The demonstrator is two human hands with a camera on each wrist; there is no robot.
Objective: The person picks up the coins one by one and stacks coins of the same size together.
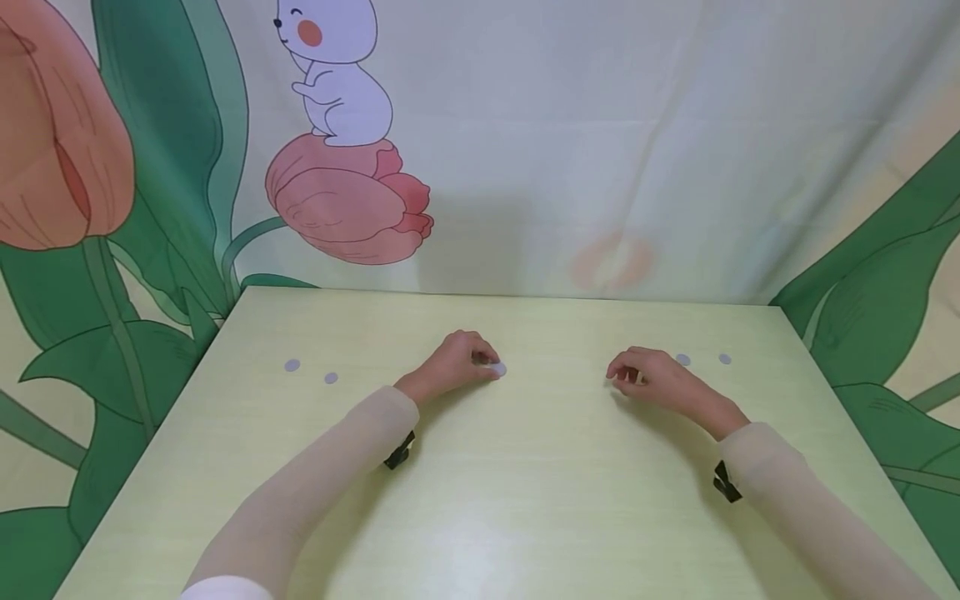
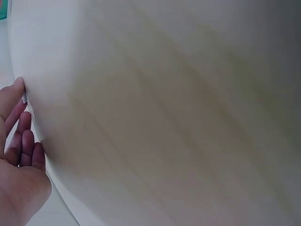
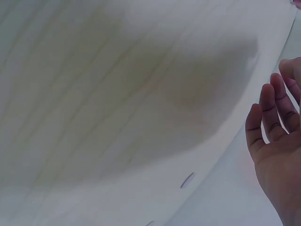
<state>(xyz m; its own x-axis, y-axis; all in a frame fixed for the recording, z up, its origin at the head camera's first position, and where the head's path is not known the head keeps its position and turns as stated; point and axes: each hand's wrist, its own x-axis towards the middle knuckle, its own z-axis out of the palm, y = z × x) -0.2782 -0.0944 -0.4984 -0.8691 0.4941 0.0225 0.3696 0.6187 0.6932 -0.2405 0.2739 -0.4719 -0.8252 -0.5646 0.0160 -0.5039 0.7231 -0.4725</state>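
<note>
In the head view my left hand [image 1: 457, 363] pinches a small pale round disc [image 1: 500, 368] between thumb and fingers, near the middle of the table. The left wrist view shows the disc [image 2: 25, 98] as a thin edge by the thumb. To the right, my right hand [image 1: 651, 377] is held over the tabletop with its fingers loosely bent and nothing in them. Close behind its knuckles lies one similar disc [image 1: 682, 360], with another disc [image 1: 725, 359] farther right. In the right wrist view, that hand [image 3: 277, 127] has its fingers apart from the table.
Two more flat discs, one disc [image 1: 292, 365] and a second disc [image 1: 331, 378], lie on the left of the pale wood-grain table [image 1: 480, 500]. Beyond the back edge hangs a printed cloth [image 1: 517, 150] with tulips and a white animal. Dark straps show at both wrists.
</note>
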